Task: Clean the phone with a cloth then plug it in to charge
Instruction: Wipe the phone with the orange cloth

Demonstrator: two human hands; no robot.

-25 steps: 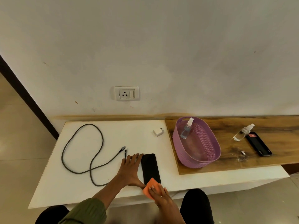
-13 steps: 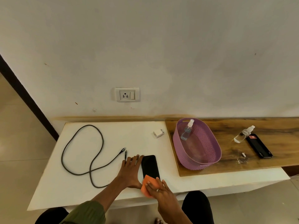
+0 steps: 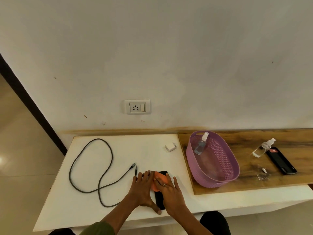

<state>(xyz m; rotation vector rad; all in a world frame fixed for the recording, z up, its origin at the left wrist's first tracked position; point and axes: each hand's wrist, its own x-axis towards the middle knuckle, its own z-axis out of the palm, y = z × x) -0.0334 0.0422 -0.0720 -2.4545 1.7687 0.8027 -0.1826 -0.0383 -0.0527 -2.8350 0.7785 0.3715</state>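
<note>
A black phone (image 3: 159,199) lies flat near the front edge of the white table (image 3: 88,204), mostly covered by my hands. My left hand (image 3: 142,189) rests flat along the phone's left side, its thumb at the phone's near end. My right hand (image 3: 169,190) presses an orange cloth (image 3: 160,179) onto the phone's far half, fingers spread over it. A dark charging cable (image 3: 94,168) lies looped on the left of the table, both plugs (image 3: 134,167) ending just left of my left hand. A white charger adapter (image 3: 170,147) lies behind. A wall socket (image 3: 137,107) sits above the table.
A purple basket (image 3: 218,177) holding a spray bottle (image 3: 200,145) stands on a wooden board (image 3: 254,180) at the right. Farther right on the board lie a second spray bottle (image 3: 263,148), a second black phone (image 3: 281,161) and a small white cap (image 3: 264,170).
My right hand has slid the orange cloth from the phone's near end up to its far half. My left hand has stayed beside the phone.
</note>
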